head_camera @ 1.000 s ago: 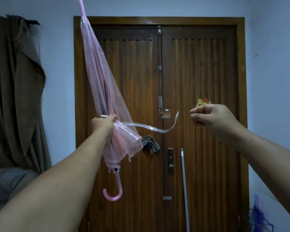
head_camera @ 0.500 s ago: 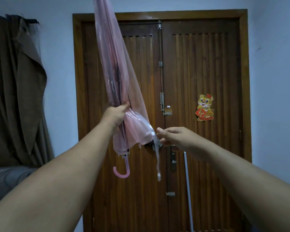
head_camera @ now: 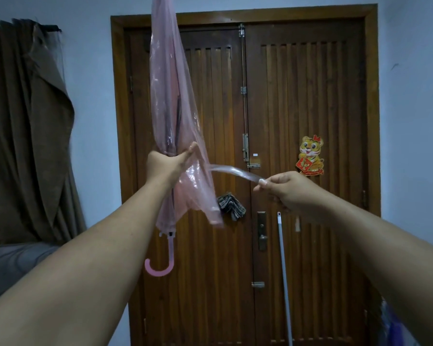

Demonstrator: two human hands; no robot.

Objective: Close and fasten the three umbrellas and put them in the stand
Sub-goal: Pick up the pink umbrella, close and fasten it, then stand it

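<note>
The pink umbrella hangs upright in front of the left leaf of the wooden door, tip above the frame and hooked handle down, its canopy closed but loose and unfastened. The left hand is wrapped round the bunched canopy low down; the right hand pinches the end of the clear strap, drawn out sideways toward the door's centre seam. To do this well, I judge the left hand should hold the folds tight while the strap is carried round the canopy under steady tension — slack would let the flared lower skirt billow out of the wrap. There is open air between the umbrella and the door, but a cloth on the door and a white pole lie just right of the skirt — keep the strap's sweep short. No stand is in view.
</note>
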